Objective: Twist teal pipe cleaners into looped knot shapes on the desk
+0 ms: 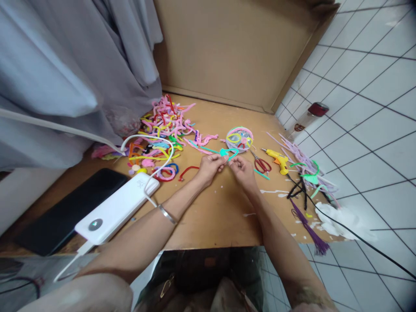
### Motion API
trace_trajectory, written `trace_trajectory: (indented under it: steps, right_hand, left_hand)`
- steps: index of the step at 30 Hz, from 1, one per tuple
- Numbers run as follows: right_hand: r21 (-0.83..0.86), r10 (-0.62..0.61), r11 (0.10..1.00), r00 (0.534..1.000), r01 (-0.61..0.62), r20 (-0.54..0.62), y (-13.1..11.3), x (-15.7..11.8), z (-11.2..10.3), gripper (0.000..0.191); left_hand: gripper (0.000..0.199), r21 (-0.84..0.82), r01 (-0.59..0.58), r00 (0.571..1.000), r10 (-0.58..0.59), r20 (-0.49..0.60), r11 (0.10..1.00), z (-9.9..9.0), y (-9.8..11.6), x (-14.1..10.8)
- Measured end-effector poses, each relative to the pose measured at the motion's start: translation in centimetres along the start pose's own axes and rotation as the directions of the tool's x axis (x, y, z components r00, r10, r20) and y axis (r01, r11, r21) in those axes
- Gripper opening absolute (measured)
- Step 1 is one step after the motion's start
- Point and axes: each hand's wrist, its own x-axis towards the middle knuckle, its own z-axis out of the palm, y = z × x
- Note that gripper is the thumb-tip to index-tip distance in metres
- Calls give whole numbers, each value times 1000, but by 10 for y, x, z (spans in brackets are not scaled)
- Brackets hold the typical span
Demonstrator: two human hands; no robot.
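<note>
Over the middle of the table, my left hand [212, 168] and my right hand [241, 170] meet with fingertips almost touching. Both are closed in a pinch on a turquoise pipe cleaner [224, 152], which has a bunched part in the middle and a curved loop above my right fingers. A straight turquoise length reaches out to the left. Just beyond the hands sits a round container [239, 138] with pipe cleaner rings on it. Red-handled scissors [261, 164] lie right of my right hand, and a red pipe cleaner [188, 171] lies left of my left hand.
A heap of coloured pipe cleaners [169, 119] covers the back left. A white power bank [117, 208] with a cable lies beside a black phone [71, 208]. Rightward are a yellow glue gun [278, 160], lilac pipe cleaners [300, 158], a purple tassel [308, 227] and a clear bottle [307, 119].
</note>
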Motion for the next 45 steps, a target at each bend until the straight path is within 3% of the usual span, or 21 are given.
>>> trace_trajectory:
  steps: [9,14,19,24,32,40,45]
  right_hand:
    - [-173,-102,982,989,83,-107,-3,-1,-2,10]
    - [-127,-82,990,991,69,-103,1,-1,-1,9]
    - [-7,-56,998,994,56,-91,4,1,-1,23]
    - [-74,-1,997,997,-5,-78,3,3,-4,16]
    - [-240,-134,966,982,100,-132,-6,1,-8,15]
    - [-273,-147,956,981,108,-125,-7,0,-6,14]
    - [-158,-125,982,986,106,-113,-3,2,-4,13]
  left_hand:
    - [32,48,11,999,-13,39,999,-1,0,1]
    - [37,66,15,998,-19,56,998,0,2,0]
    - [34,42,28,998,-30,48,999,0,2,0]
    - [28,-11,9,1000,-9,15,1000,-1,2,1]
    - [35,105,1,998,-9,69,994,-1,2,1]
    - [39,185,-52,997,39,70,981,-2,2,-1]
    - [34,130,-39,999,35,33,991,-2,1,1]
